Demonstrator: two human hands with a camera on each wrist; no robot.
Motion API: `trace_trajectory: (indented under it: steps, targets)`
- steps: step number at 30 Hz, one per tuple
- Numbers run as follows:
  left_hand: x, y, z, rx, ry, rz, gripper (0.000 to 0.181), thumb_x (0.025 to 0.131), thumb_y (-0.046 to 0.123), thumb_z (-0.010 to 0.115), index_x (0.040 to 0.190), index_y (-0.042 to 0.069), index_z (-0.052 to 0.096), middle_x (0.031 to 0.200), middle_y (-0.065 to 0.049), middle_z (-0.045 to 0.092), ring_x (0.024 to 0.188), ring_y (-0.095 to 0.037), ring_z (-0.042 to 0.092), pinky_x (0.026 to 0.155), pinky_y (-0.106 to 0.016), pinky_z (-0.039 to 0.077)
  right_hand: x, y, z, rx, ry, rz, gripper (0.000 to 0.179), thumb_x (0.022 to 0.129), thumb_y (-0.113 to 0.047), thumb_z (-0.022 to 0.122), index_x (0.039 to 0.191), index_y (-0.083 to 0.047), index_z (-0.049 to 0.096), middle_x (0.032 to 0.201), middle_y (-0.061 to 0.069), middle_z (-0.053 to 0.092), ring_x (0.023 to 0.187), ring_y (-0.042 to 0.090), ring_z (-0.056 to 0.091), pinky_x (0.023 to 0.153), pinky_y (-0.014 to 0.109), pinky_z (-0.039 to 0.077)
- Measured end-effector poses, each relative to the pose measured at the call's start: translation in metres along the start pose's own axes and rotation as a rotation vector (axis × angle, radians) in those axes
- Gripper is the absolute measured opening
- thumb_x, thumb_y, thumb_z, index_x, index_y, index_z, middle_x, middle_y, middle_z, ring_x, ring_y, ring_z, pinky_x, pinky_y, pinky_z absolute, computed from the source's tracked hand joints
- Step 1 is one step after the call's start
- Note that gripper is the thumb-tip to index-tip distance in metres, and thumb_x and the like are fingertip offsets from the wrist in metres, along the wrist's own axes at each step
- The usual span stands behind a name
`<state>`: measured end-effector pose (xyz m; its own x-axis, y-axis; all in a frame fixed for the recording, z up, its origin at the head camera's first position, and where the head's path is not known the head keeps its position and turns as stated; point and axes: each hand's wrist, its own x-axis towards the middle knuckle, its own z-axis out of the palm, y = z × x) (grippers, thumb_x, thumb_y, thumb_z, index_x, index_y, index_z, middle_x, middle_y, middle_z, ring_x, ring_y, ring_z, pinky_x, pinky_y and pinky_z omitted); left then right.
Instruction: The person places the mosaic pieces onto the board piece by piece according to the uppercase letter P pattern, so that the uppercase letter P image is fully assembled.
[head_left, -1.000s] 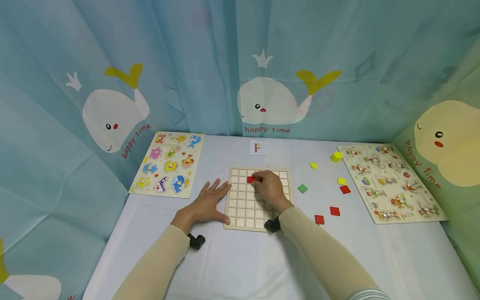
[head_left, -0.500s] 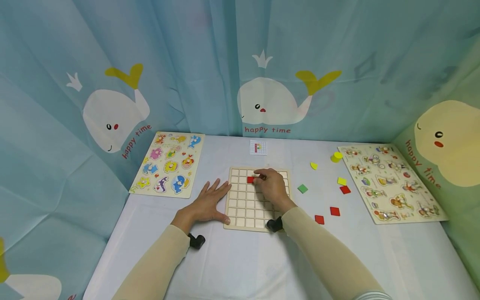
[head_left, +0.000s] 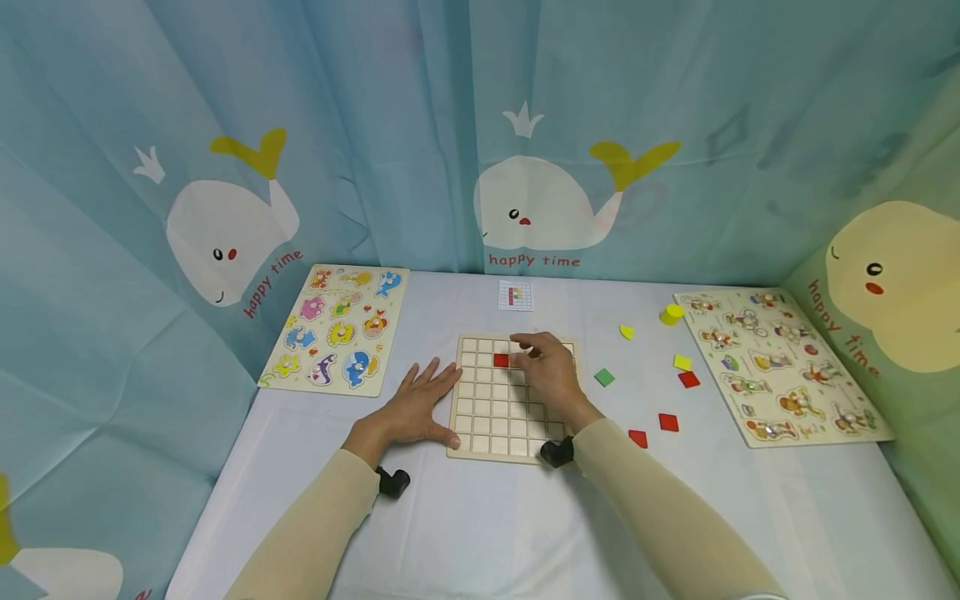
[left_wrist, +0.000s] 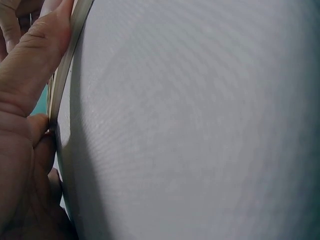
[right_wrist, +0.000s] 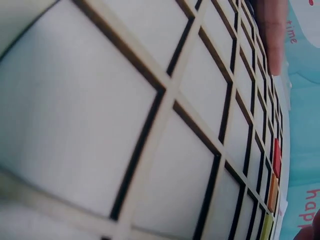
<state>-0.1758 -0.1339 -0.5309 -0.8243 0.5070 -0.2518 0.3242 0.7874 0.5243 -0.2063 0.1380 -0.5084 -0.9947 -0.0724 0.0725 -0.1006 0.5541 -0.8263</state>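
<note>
A wooden grid board (head_left: 480,408) lies flat on the table. My left hand (head_left: 412,412) rests beside it with fingers spread, thumb and fingertips at its left edge; in the left wrist view its thumb (left_wrist: 37,57) meets the board's rim. A red square tile (head_left: 501,360) sits in a cell near the far side. Just right of that tile, my right hand (head_left: 552,373) hovers over the board, thumb and index finger apart, with nothing visible between them. The right wrist view shows an orange tile (right_wrist: 273,192) and a yellow-green tile (right_wrist: 267,226) in line with the red one.
Right of the board lie a green tile (head_left: 604,377), red tiles (head_left: 668,422), a yellow tile (head_left: 682,362), a yellow quarter piece (head_left: 627,332) and a yellow cylinder (head_left: 672,314). Picture puzzle boards (head_left: 341,333) flank both sides. A pattern card (head_left: 516,296) lies behind.
My right hand has drawn back slightly to the right from beside the red tile, and its thumb and index finger have spread apart. The left hand stays in place.
</note>
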Motion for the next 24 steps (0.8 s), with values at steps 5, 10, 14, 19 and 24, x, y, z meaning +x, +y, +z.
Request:
trace_trajectory:
  steps: [5, 10, 14, 19, 24]
  targets:
    - [0.0, 0.0, 0.001, -0.002, 0.001, -0.006, 0.127, 0.071, 0.06, 0.091, 0.17, 0.022, 0.022, 0.178, 0.006, 0.014, 0.166, -0.02, -0.005, 0.134, -0.043, -0.009, -0.005, -0.001, -0.009, 0.016, -0.008, 0.002, 0.035, 0.1, -0.015, 0.073, 0.135, -0.009, 0.072, 0.124, 0.014, 0.067, 0.103, 0.027, 0.058, 0.08, 0.035, 0.05]
    - [0.0, -0.001, 0.001, -0.005, 0.007, -0.003, 0.126, 0.072, 0.059, 0.092, 0.17, 0.021, 0.023, 0.178, 0.005, 0.015, 0.166, -0.02, -0.004, 0.135, -0.044, -0.009, -0.012, 0.001, -0.021, 0.012, 0.006, -0.002, 0.035, 0.1, -0.015, 0.073, 0.135, -0.011, 0.072, 0.126, 0.014, 0.067, 0.102, 0.025, 0.057, 0.083, 0.035, 0.05]
    - [0.0, -0.002, 0.002, -0.004, 0.011, 0.0, 0.126, 0.071, 0.059, 0.092, 0.17, 0.021, 0.023, 0.178, 0.005, 0.015, 0.166, -0.02, -0.004, 0.135, -0.044, -0.009, -0.017, 0.004, -0.032, 0.004, 0.026, -0.003, 0.035, 0.1, -0.014, 0.073, 0.135, -0.012, 0.072, 0.125, 0.015, 0.067, 0.101, 0.024, 0.058, 0.084, 0.035, 0.051]
    - [0.001, -0.002, 0.003, -0.003, 0.01, -0.001, 0.127, 0.071, 0.059, 0.092, 0.17, 0.022, 0.022, 0.178, 0.006, 0.014, 0.166, -0.019, -0.005, 0.135, -0.043, -0.009, -0.026, 0.012, -0.048, -0.005, 0.052, -0.012, 0.034, 0.1, -0.013, 0.073, 0.134, -0.01, 0.073, 0.123, 0.016, 0.068, 0.101, 0.025, 0.059, 0.087, 0.036, 0.05]
    - [0.0, -0.002, 0.003, -0.016, 0.004, -0.008, 0.126, 0.071, 0.06, 0.091, 0.17, 0.022, 0.022, 0.178, 0.006, 0.014, 0.166, -0.019, -0.005, 0.135, -0.043, -0.009, -0.037, 0.025, -0.068, -0.065, 0.089, -0.001, 0.034, 0.1, -0.014, 0.073, 0.134, -0.01, 0.072, 0.122, 0.013, 0.068, 0.1, 0.023, 0.059, 0.083, 0.027, 0.048]
